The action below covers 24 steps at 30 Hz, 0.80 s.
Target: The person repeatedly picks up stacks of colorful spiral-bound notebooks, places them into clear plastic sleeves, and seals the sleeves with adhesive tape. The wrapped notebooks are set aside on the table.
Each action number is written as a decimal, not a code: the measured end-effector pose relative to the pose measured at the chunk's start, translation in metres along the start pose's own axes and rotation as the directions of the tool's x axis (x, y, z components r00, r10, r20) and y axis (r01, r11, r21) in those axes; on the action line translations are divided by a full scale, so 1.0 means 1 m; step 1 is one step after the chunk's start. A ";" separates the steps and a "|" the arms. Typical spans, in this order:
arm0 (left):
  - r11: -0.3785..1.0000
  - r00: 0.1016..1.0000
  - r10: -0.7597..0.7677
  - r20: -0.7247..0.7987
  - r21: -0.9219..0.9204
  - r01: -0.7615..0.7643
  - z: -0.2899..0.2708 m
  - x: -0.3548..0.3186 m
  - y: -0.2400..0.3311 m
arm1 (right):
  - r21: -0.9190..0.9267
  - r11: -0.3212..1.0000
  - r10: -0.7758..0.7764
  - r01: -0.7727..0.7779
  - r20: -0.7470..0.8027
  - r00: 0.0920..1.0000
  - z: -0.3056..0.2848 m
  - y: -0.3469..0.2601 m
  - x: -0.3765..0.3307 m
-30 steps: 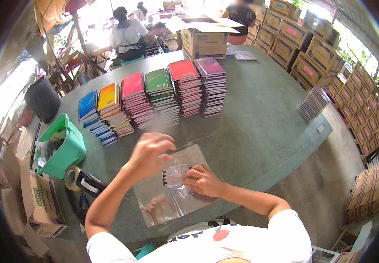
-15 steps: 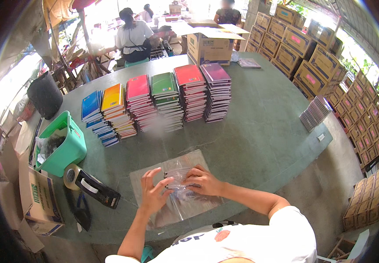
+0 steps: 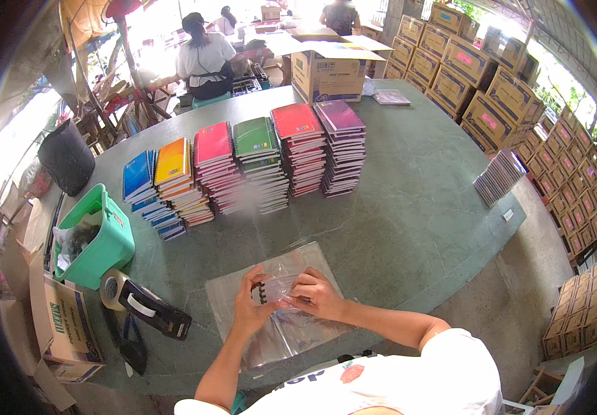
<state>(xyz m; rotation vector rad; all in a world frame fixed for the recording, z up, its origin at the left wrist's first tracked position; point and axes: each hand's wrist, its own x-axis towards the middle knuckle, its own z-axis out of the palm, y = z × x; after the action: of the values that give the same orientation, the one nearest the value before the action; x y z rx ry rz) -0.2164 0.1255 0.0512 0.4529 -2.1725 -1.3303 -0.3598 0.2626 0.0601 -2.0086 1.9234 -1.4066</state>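
Observation:
A small spiral-bound notebook with a pale face and black coil is held over the near part of the table, clear plastic about it. My left hand is closed on its coil side, thumb below and fingers above. At its other side my right hand pinches the clear plastic, fingers bent together. Beneath both hands lie clear plastic sheets or bags, flat and shiny. Past them stand stacks of spiral notebooks: blue, yellow, pink, green, red and purple.
At left are a green bin, a black tape dispenser and an open carton. A large open box stands at the far edge. Another notebook stack sits at right. Cartons are piled beyond; people sit farther off.
My left fingers have closed in from a spread pose onto the notebook's coil side. The notebook's coil now shows more plainly. My right hand stays pinched near the same spot.

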 end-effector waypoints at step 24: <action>0.772 0.951 0.067 0.300 0.588 -0.240 0.000 0.013 0.064 | -0.102 0.994 0.059 -0.031 0.286 0.956 -0.011 -0.001 0.041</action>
<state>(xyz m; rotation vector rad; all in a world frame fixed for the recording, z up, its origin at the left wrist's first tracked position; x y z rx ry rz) -0.2267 0.1474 0.1122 0.3321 -2.7966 -0.5695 -0.3726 0.2356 0.0909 -2.0594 1.9250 -0.9616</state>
